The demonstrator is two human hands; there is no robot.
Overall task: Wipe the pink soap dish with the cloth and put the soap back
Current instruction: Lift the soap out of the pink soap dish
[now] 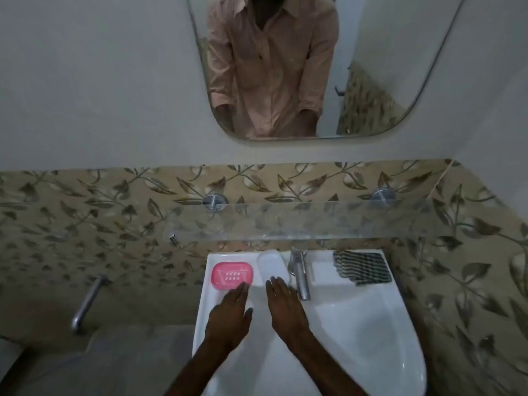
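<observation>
Glossy white ceramic basin (371,338), polished metal tap (300,278), smooth pink plastic soap dish (232,275), clear glass shelf (314,221), striped woven cloth (362,268).

The one view sits at the person's head, in front of the basin (357,324). It faces the wall (85,212) and tilts steeply down. The basin lies close below and fills the lower middle of the frame. Both forearms enter from the bottom edge, with the left hand (228,318) and right hand (285,307) stretched out just ahead. The wide lens bows the shelf (314,221) above the basin. At the top, the mirror (300,67) gives back the person's torso, facing the camera.
</observation>
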